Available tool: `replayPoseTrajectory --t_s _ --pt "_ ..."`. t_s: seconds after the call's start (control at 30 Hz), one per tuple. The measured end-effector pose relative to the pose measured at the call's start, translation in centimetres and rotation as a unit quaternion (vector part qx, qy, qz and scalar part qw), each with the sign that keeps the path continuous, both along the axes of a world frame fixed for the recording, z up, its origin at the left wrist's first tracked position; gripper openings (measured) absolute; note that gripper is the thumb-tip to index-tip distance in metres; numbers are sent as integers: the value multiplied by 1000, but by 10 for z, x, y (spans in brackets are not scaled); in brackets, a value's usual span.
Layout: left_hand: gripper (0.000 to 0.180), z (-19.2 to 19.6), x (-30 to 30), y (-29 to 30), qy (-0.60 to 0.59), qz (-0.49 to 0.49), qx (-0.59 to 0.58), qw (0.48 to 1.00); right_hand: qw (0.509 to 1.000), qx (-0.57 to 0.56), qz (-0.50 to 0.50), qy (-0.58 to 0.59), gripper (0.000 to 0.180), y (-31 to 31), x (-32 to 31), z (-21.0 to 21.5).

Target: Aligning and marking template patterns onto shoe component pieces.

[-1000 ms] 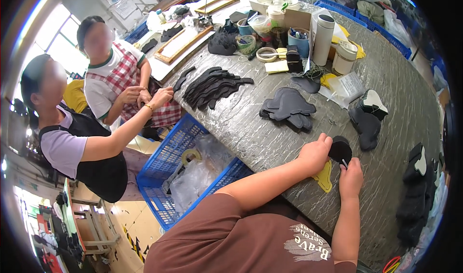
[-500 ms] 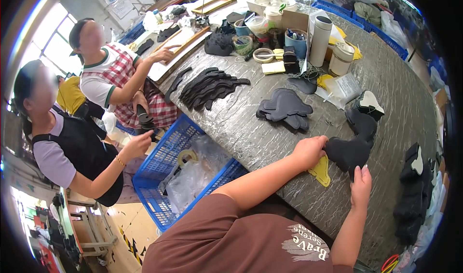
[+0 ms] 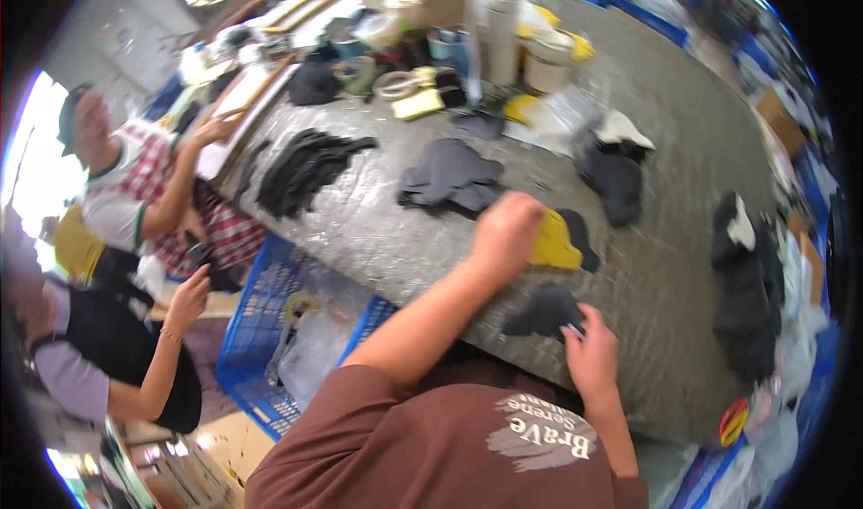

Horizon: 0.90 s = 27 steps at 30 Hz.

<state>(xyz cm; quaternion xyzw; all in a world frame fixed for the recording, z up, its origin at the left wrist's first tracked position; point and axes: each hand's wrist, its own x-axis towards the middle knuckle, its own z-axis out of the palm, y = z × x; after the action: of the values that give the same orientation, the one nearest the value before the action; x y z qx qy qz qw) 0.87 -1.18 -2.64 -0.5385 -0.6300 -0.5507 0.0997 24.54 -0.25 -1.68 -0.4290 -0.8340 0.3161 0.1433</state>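
My right hand (image 3: 595, 352) pinches the edge of a curved, flat, dark grey cut-out piece (image 3: 545, 311) near the table's front edge. Farther off, my left hand (image 3: 511, 232) is curled closed against a flat yellow shaped piece (image 3: 557, 241). Motion blur and the hand itself hide what its fingertips grip. A second dark cut-out (image 3: 582, 238) shows behind the yellow piece. Beyond my left hand lies a loose stack of dark grey cut-outs (image 3: 449, 175). To its right, more dark pieces (image 3: 616, 185) lie with a whitish shape (image 3: 624, 130) at their far end.
A row of dark cut-outs (image 3: 310, 169) lies at the left; more dark pieces (image 3: 748, 293) lie at the right edge. Tubs, tape and a white bottle (image 3: 500, 37) stand at the back. A blue crate (image 3: 244, 347) adjoins the table near two people at the left.
My right hand has drawn a dark piece towards me, away from my left hand. More of the yellow piece shows. The whole view has shifted, so the table things appear farther left.
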Motion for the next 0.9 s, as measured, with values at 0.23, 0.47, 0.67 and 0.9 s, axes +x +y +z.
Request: replayPoseTrajectory --t_s 0.23,0.47,0.67,0.9 --pt "14 27 1 -41 -204 -34 -275 939 993 -20 7 114 54 14 12 0" --pt "25 0 41 -49 -12 -102 -286 953 993 103 54 2 47 -5 10 -3" --pt "42 21 43 -89 36 -131 -379 915 994 98 38 23 39 -5 9 -10" --pt "31 4 49 -98 52 -100 -319 941 991 117 48 43 35 0 1 -10"
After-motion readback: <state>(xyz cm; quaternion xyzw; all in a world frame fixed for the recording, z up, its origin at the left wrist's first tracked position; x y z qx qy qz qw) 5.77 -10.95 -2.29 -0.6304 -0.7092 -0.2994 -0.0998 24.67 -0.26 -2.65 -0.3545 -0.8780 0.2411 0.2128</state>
